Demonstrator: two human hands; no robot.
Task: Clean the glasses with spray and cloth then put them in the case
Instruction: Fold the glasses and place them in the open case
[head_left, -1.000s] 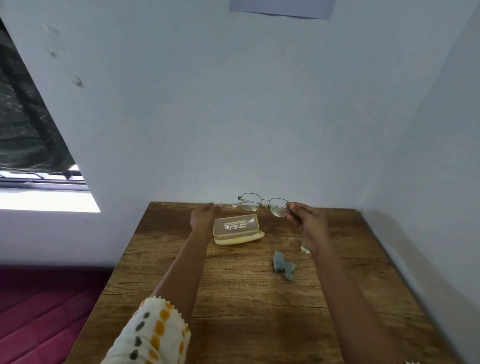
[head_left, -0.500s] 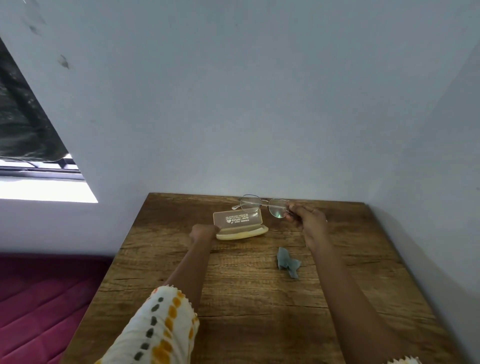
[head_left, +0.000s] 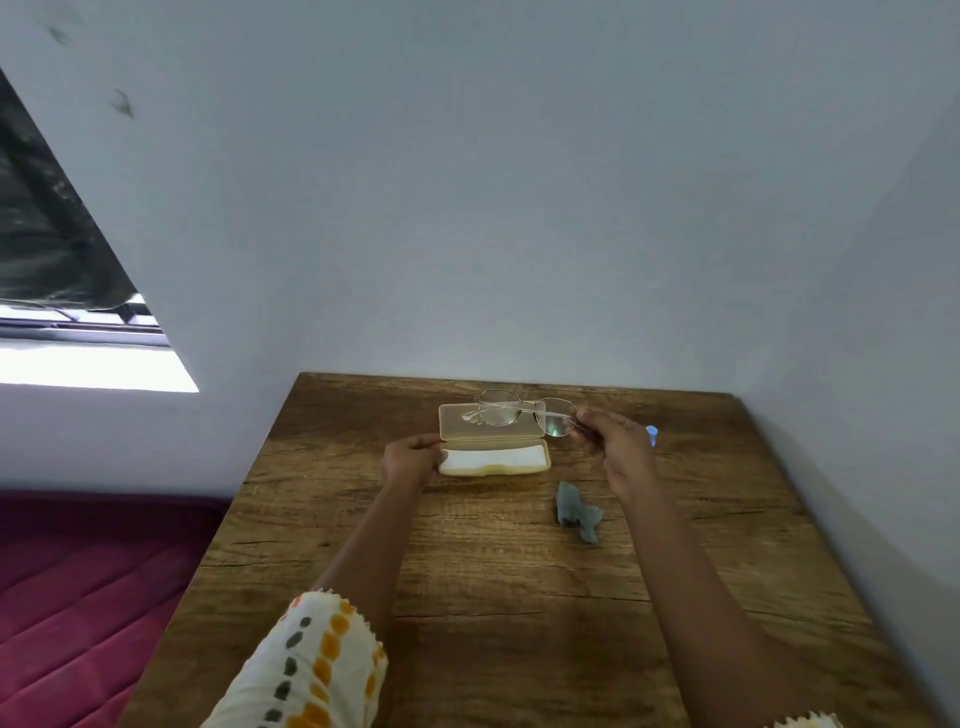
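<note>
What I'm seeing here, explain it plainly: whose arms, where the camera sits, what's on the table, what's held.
No machine here: these are a person's two bare arms, filmed by a wide-angle camera worn on the head, looking forward and down. The left hand holds the left end of an open beige case on a wooden table. The right hand pinches the glasses by one end, over the case. A crumpled grey cloth lies near the right forearm. A small blue-topped thing, likely the spray, peeks from behind the right hand.
</note>
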